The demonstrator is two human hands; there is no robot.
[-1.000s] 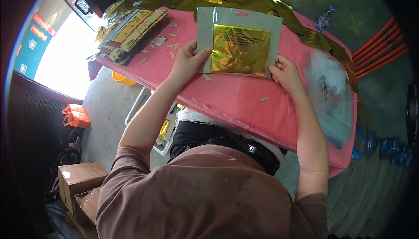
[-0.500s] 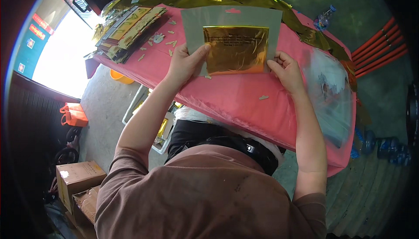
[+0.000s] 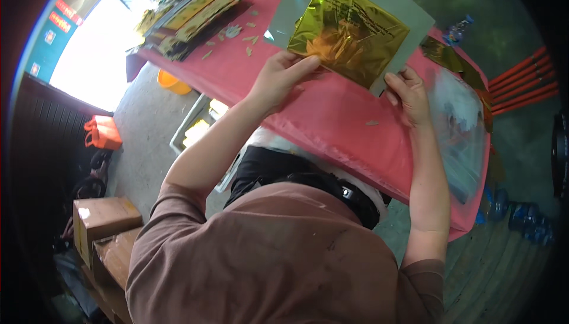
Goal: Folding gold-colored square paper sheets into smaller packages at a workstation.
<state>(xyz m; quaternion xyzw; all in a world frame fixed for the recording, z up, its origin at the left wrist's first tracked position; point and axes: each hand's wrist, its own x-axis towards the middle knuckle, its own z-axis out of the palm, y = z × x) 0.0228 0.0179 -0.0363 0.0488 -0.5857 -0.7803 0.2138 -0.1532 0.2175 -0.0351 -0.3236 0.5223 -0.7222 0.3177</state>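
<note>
A flat whitish package (image 3: 413, 16) with a hang hole in its top edge holds a square of shiny gold foil (image 3: 358, 31), dark print showing across it. It is raised over the pink-covered table (image 3: 349, 146), tilted with its hole toward the upper right. My left hand (image 3: 280, 81) pinches the lower left edge, thumb on the front and the other fingers mostly hidden. At the lower right corner, my right hand (image 3: 410, 94) grips the package between thumb and curled fingers.
A stack of flat printed packages (image 3: 192, 22) lies at the table's left end, near several small pale clips. Clear plastic bags (image 3: 456, 128) lie at the right. Beyond are a small bottle (image 3: 459, 31) and red poles (image 3: 521, 81); cardboard boxes (image 3: 106, 223) stand lower left.
Both hands have raised the package up and to the right. It has turned clockwise from nearly level to slanted, and light now glints on its foil.
</note>
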